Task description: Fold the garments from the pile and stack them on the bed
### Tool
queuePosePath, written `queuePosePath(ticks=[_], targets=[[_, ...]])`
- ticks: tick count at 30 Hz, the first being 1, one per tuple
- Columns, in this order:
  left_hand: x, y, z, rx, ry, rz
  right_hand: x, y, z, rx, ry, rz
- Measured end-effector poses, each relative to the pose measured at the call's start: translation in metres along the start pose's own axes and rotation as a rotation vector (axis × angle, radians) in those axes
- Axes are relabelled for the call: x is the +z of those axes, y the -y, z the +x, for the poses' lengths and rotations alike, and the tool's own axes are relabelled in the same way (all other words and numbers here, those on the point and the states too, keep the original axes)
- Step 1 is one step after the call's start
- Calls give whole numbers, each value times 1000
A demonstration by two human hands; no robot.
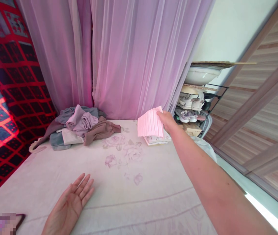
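**To the right of the clothes pile, a pink striped sheet is in the right hand**

The pink striped sheet looks light and thin. It bends a little, so I think it is soft, but I can't tell if it is cloth or paper. It should not be slippery. If it is paper, a hard squeeze could crease it. A good place to hold it is an edge or a corner. The right hand is closed on the side farthest from the clothes pile, near the top corner.

The sheet is over a small white stack on the bed, well to the right of the clothes pile. I can't tell if sheet and stack touch. The left hand is on the near side of the pile, palm up, fingers loose, with nothing in it. The two hands are well apart.
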State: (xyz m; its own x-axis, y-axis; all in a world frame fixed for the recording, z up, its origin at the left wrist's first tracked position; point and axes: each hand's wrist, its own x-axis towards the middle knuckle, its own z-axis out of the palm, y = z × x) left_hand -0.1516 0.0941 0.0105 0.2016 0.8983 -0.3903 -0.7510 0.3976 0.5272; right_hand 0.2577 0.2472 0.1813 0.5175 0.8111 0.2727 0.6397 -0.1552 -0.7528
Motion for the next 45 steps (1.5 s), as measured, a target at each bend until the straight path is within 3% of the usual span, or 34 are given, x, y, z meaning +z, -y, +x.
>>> queuePosePath(ticks=[5, 8, 10, 15, 20, 24, 29, 34, 35, 39, 42, 45], targets=[[1, 0, -1, -1, 5, -12, 35, 30, -11, 77, 137, 282], [1, 0, -1, -6, 28, -27, 56, 28, -27, 289, 148, 651], [0, 1, 0, -10, 46, -36, 70, 12, -50, 506, 142, 856], [-1, 1, 0, -15, 46, -60, 92, -54, -125, 710, 159, 787], [1, 0, 0, -17, 44, -60, 82, -82, -160, 726, 219, 767], [0, 0, 0, -8, 64, -44, 74, -78, -167, 665, 258, 767], [-2, 0, 3, 0, 41, -30, 82, -69, -172, 642, 219, 794], [-2, 0, 4, -3, 31, -38, 72, -45, -152, 509, 157, 751], [-2, 0, 4, -4, 29, -38, 65, -36, -145, 431, 153, 720], [-1, 0, 3, -2, 23, -24, 29, 11, -139, -130, 204, 324], [1, 0, 3, 3, 12, -20, 24, 37, -175, -449, 297, -96], [1, 0, 3, 7, 13, -19, 46, 35, -233, -622, 509, -374]])
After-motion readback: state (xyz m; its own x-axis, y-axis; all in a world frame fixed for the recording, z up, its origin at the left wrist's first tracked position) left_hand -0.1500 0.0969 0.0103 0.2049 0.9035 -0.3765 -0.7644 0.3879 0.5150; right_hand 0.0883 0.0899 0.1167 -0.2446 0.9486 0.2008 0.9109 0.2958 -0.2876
